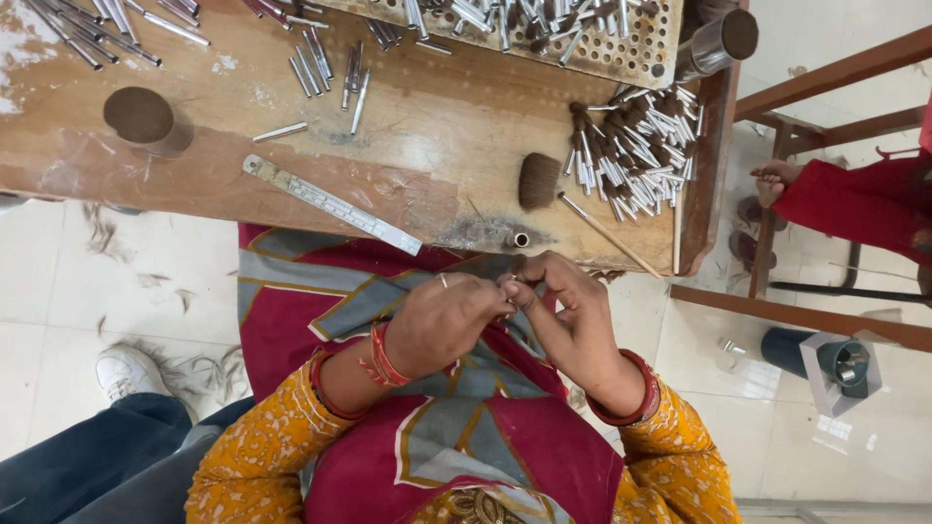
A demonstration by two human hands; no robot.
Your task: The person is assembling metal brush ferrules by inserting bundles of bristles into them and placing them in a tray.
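On the worn brown wooden table, far left: a heap of slim silver metal tubes, too many and too overlapped to count. Just right of it, one round dark brown tuft of bristles standing alone. Then one flat steel ruler lying slantwise, one loose tube above its left end, about seven more in a small scatter higher up. Near the table's front edge, one short silver ferrule on its side. Beside it, one finished brush with a dark fan of bristles and a pale wooden handle. Further right, a dense pile of bristle-tipped silver ferrules — uncountable. At the top edge, one pale perforated board stuck with tubes, and one shiny steel cup.

Below the table edge, over the lap: left hand curled, fingers closed toward the thumb; right hand fingertip to fingertip against it, pinched tight. Between the two — something very small, mostly hidden by the fingers, not identifiable. One ring on the left hand; red bangles on both wrists.

Far right, one other person's red sleeve.
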